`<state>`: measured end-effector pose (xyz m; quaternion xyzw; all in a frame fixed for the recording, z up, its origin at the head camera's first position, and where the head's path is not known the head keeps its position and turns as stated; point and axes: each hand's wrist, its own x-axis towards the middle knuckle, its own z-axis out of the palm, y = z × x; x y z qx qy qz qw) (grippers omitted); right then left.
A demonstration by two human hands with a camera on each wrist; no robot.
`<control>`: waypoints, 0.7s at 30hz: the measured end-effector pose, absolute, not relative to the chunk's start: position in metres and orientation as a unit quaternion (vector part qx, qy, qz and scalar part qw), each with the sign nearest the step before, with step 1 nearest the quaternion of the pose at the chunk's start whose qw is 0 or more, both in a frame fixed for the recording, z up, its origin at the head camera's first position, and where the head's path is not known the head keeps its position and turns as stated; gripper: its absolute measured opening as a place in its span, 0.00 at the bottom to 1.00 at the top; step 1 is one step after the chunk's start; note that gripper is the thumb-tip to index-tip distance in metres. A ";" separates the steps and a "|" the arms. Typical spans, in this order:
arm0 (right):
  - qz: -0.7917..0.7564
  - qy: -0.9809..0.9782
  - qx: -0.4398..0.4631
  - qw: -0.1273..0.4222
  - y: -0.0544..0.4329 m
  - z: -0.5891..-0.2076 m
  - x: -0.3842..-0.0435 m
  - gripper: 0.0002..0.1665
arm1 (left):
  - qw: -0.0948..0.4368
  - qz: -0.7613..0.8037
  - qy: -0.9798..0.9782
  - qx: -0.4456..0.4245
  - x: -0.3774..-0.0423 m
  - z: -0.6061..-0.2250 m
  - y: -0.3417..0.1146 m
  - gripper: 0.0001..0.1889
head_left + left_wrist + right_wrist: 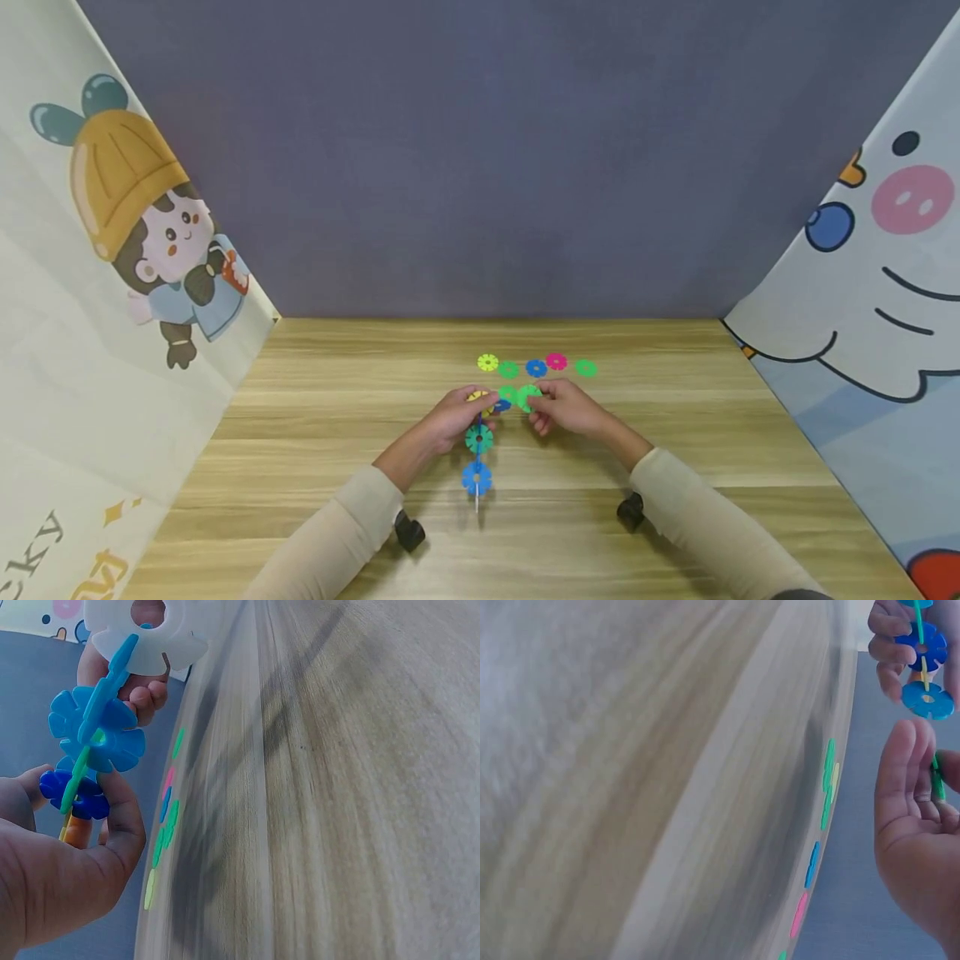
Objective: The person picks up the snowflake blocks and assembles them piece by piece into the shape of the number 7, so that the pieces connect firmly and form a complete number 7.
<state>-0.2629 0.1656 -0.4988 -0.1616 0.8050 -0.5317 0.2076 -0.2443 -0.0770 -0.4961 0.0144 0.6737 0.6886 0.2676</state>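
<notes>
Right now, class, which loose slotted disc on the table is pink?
The pink disc, between the loose blue disc and rightmost green disc in the head view; no other is pink.

Carrier: tabletop (337, 367), wood-grain, streaks parallel to far edge | Lying on surface: six | Row near far edge, just right of its middle, left to right: yellow-green disc (487, 362), green disc (507, 369), blue disc (536, 367), pink disc (557, 361), second green disc (586, 367) | Third green disc (507, 392): beside first green, on near-edge side.
</notes>
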 end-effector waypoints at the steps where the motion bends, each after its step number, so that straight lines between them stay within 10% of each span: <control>1: -0.535 0.802 -0.160 0.213 0.165 -0.499 -0.262 0.13 | 0.268 0.688 0.674 0.015 -0.244 -0.496 -0.077 0.24; 21: -0.593 0.755 -0.122 0.251 0.157 -0.501 -0.256 0.12 | 0.259 0.692 0.673 0.022 -0.242 -0.493 -0.073 0.19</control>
